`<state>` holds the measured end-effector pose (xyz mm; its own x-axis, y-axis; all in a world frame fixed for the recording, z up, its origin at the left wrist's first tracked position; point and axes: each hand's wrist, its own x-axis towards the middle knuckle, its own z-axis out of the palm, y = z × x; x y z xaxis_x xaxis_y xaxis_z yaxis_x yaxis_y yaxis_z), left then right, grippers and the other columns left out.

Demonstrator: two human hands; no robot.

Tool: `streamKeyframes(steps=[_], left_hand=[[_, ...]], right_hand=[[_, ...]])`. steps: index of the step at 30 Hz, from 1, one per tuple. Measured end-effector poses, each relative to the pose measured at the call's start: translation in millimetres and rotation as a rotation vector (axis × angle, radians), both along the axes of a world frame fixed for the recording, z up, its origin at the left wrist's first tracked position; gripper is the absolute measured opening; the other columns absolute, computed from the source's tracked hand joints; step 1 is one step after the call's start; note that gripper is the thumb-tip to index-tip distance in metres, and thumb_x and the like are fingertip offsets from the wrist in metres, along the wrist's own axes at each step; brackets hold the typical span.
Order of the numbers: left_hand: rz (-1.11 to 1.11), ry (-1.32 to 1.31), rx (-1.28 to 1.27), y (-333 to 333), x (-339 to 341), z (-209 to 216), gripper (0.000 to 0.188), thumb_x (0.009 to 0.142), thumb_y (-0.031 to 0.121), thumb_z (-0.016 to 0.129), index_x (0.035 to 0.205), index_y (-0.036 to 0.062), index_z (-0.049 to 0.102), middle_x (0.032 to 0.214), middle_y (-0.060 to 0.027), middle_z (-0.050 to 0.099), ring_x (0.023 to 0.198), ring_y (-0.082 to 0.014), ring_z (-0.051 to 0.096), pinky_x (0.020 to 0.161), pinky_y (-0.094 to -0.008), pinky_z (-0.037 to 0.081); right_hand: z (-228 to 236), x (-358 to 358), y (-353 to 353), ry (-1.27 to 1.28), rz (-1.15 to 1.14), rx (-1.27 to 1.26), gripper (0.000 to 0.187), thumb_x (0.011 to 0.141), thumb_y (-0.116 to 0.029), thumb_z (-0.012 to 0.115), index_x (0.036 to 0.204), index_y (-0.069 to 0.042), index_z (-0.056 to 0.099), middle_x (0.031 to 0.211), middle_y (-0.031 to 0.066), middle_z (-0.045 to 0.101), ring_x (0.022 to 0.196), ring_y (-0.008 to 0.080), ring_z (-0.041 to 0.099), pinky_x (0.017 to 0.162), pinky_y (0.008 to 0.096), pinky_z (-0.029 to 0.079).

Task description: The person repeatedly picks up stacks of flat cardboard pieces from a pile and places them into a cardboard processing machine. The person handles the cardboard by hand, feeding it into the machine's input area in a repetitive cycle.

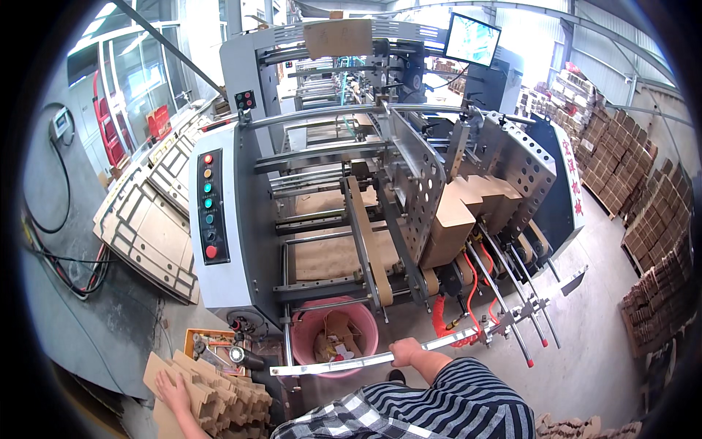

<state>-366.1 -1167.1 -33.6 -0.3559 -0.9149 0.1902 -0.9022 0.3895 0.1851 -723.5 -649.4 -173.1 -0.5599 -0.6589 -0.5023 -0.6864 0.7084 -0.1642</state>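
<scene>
My left hand (174,395) lies with its fingers stretched out on a stack of cut brown cardboard blanks (219,399) at the lower left. Toward the middle, my right hand (406,353) is closed around a long metal bar (329,366) that runs across the front of a large machine (234,271). Below the machine's front, behind the bar, stands a pink bin (301,340) with cardboard scraps inside. Folded brown cardboard blanks (453,219) stand between perforated metal plates on the machine's right side.
A control panel (210,205) with coloured buttons faces me on the machine. Flat die boards (146,227) lean at left. An orange tool tray (212,347) sits by the stack. Red coiled hose (440,322) and metal rods (523,344) jut out at right, with cardboard bundles (614,157) beyond.
</scene>
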Motion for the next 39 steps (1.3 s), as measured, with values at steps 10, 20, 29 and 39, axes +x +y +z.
streamKeyframes(steps=[10, 20, 29, 39], left_hand=[[-0.019, 0.020, -0.012, -1.2, 0.0, -1.1, 0.060, 0.086, 0.034, 0.057, 0.133, -0.0001, 0.042, 0.140, -0.0195, 0.038, 0.133, -0.0356, 0.030, 0.110, -0.0456, 0.022], [-0.003, -0.014, -0.003, 4.7, -2.6, 4.5, 0.060, 0.087, 0.034, 0.055, 0.134, 0.0004, 0.041, 0.141, -0.0188, 0.038, 0.134, -0.0351, 0.029, 0.110, -0.0455, 0.022], [-0.006, -0.007, -0.007, 1.2, -0.6, 1.2, 0.059, 0.087, 0.034, 0.055, 0.134, 0.0004, 0.041, 0.141, -0.0190, 0.038, 0.134, -0.0359, 0.029, 0.110, -0.0458, 0.022], [-0.019, 0.006, 0.013, 2.5, -1.7, 4.1, 0.058, 0.087, 0.031, 0.055, 0.134, 0.0007, 0.040, 0.142, -0.0186, 0.037, 0.133, -0.0359, 0.029, 0.110, -0.0457, 0.022]], right_hand=[[1.2, 1.3, 0.2, 0.019, -0.002, -0.014, 0.037, 0.071, -0.035, 0.064, 0.097, -0.009, 0.066, 0.095, 0.0132, 0.067, 0.091, 0.0303, 0.064, 0.080, 0.0413, 0.051], [4.6, 2.3, 0.4, 0.025, -0.011, -0.035, 0.033, 0.070, -0.032, 0.063, 0.095, -0.010, 0.067, 0.093, 0.0128, 0.067, 0.090, 0.0303, 0.064, 0.079, 0.0412, 0.051], [3.3, 2.0, 0.0, 0.021, -0.015, -0.033, 0.033, 0.070, -0.032, 0.063, 0.094, -0.010, 0.067, 0.093, 0.0124, 0.067, 0.090, 0.0300, 0.064, 0.079, 0.0408, 0.051], [3.5, 1.9, -1.6, 0.033, -0.010, -0.020, 0.034, 0.071, -0.033, 0.063, 0.096, -0.010, 0.067, 0.094, 0.0124, 0.067, 0.090, 0.0302, 0.064, 0.079, 0.0409, 0.051]])
